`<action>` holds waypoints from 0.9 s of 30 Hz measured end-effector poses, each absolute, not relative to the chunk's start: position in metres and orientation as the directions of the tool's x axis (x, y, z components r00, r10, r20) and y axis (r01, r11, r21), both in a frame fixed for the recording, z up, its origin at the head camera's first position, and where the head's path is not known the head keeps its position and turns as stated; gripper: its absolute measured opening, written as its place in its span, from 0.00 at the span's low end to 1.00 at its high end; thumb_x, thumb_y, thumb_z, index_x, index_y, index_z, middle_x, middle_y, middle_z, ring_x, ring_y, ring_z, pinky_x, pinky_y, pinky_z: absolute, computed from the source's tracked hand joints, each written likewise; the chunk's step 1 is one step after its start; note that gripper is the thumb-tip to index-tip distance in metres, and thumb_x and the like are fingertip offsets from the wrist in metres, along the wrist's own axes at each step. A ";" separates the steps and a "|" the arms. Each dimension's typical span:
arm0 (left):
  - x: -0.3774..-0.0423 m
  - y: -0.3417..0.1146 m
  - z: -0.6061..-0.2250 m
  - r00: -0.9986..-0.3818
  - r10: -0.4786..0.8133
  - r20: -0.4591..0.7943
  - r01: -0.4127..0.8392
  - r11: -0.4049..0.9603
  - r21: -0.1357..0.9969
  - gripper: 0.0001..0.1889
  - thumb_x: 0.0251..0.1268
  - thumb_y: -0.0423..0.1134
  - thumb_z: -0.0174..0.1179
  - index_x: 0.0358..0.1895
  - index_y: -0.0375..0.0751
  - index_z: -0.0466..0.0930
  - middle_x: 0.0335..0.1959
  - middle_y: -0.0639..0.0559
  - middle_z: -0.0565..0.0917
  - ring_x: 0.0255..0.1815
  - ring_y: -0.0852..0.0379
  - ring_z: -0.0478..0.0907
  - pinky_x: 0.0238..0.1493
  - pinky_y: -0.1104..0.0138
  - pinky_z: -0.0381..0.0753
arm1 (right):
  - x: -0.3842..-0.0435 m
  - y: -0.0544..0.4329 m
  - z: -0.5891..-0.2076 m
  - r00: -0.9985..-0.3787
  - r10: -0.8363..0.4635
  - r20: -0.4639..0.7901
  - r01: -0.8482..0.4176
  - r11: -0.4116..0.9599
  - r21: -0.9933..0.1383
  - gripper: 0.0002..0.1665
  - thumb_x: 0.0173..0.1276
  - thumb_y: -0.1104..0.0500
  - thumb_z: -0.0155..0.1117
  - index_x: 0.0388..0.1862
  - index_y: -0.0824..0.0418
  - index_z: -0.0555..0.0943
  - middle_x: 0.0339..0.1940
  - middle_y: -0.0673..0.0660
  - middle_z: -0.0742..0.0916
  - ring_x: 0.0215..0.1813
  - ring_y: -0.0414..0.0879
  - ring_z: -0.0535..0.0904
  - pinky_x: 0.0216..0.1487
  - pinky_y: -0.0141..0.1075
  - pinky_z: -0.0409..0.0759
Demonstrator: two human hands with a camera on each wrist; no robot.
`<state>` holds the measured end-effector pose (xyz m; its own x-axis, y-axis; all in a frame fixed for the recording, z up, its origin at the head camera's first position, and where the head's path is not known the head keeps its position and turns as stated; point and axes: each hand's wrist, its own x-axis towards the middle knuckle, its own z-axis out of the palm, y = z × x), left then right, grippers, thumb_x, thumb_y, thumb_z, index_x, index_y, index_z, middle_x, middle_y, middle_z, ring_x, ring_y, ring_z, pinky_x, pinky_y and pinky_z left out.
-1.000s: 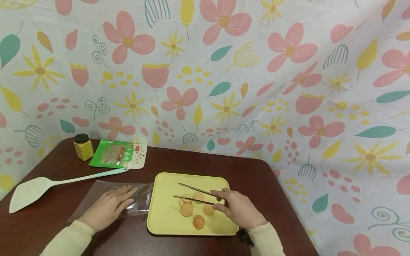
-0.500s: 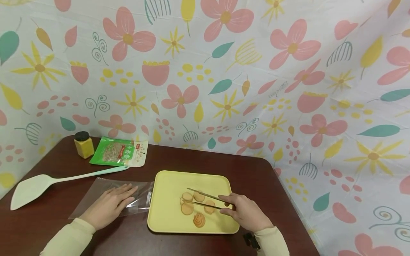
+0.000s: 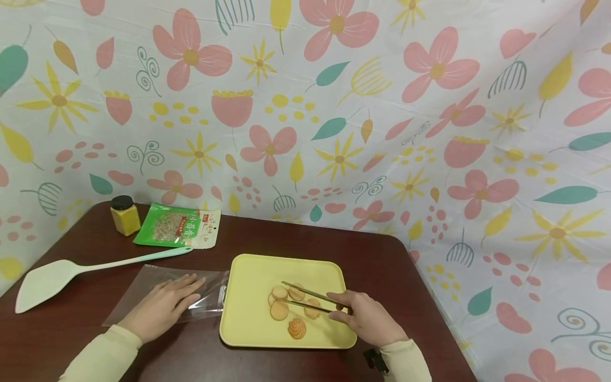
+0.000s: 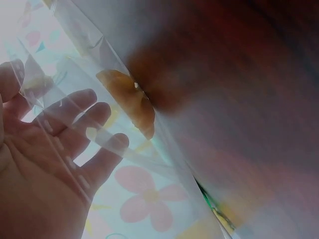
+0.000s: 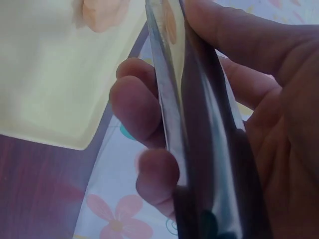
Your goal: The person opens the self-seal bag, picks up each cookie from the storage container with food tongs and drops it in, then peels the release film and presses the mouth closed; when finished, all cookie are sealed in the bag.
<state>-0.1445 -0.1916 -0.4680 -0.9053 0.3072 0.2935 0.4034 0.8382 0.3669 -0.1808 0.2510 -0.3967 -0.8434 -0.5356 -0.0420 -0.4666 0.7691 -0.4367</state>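
Observation:
My left hand (image 3: 162, 307) rests palm down with straight fingers on a clear plastic bag (image 3: 136, 289) left of the tray. In the left wrist view its fingers (image 4: 102, 159) show through the clear film. My right hand (image 3: 374, 321) holds a pair of metal tongs (image 3: 310, 294), fingers and thumb on either side in the right wrist view. The tong arms stand apart over a yellow tray (image 3: 248, 318), their tips overlapping several round biscuits (image 3: 279, 311). Nearer me on the tray lies a swirled cookie (image 3: 297, 328).
A pale green spatula (image 3: 47, 286) lies at the left, its handle pointing toward a green seasoning packet (image 3: 172, 228). Beside the packet stands a yellow jar (image 3: 125, 217) with a black lid. A flower-printed cloth (image 3: 305, 106) hangs behind the dark table (image 3: 372, 254).
My right hand has moved slightly right, bringing the tong tips back to the right and nearer me above the biscuits. The left hand has stayed on the bag.

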 end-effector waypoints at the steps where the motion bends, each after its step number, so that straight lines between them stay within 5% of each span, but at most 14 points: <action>1: -0.144 -0.192 -0.467 -0.907 0.305 0.289 0.400 0.839 0.369 0.20 0.72 0.43 0.57 0.63 0.40 0.78 0.63 0.36 0.75 0.63 0.36 0.72 0.58 0.38 0.69 | -0.181 0.250 -0.397 -0.841 -0.539 -0.043 -0.467 0.764 -0.446 0.26 0.67 0.51 0.66 0.62 0.57 0.79 0.44 0.48 0.85 0.27 0.36 0.73 0.23 0.30 0.72; 5: -0.143 -0.191 -0.465 -0.909 0.311 0.277 0.401 0.835 0.377 0.20 0.72 0.44 0.57 0.63 0.40 0.78 0.63 0.37 0.75 0.63 0.36 0.72 0.57 0.38 0.69 | -0.183 0.249 -0.401 -0.836 -0.546 -0.057 -0.461 0.755 -0.467 0.26 0.68 0.51 0.65 0.63 0.58 0.79 0.49 0.52 0.86 0.28 0.39 0.74 0.24 0.31 0.72; 12: -0.142 -0.191 -0.464 -0.908 0.314 0.278 0.403 0.835 0.375 0.21 0.72 0.44 0.57 0.63 0.39 0.77 0.62 0.36 0.76 0.64 0.37 0.72 0.57 0.38 0.69 | -0.185 0.246 -0.407 -0.822 -0.566 -0.062 -0.479 0.746 -0.463 0.25 0.70 0.49 0.62 0.62 0.59 0.79 0.58 0.56 0.84 0.56 0.48 0.81 0.45 0.39 0.83; 27: -0.144 -0.192 -0.465 -0.924 0.298 0.241 0.374 0.834 0.406 0.21 0.73 0.43 0.56 0.64 0.39 0.76 0.63 0.36 0.75 0.65 0.37 0.70 0.58 0.37 0.67 | -0.184 0.246 -0.405 -0.831 -0.556 -0.009 -0.504 0.759 -0.412 0.24 0.70 0.48 0.61 0.61 0.55 0.80 0.55 0.53 0.85 0.53 0.47 0.83 0.41 0.37 0.83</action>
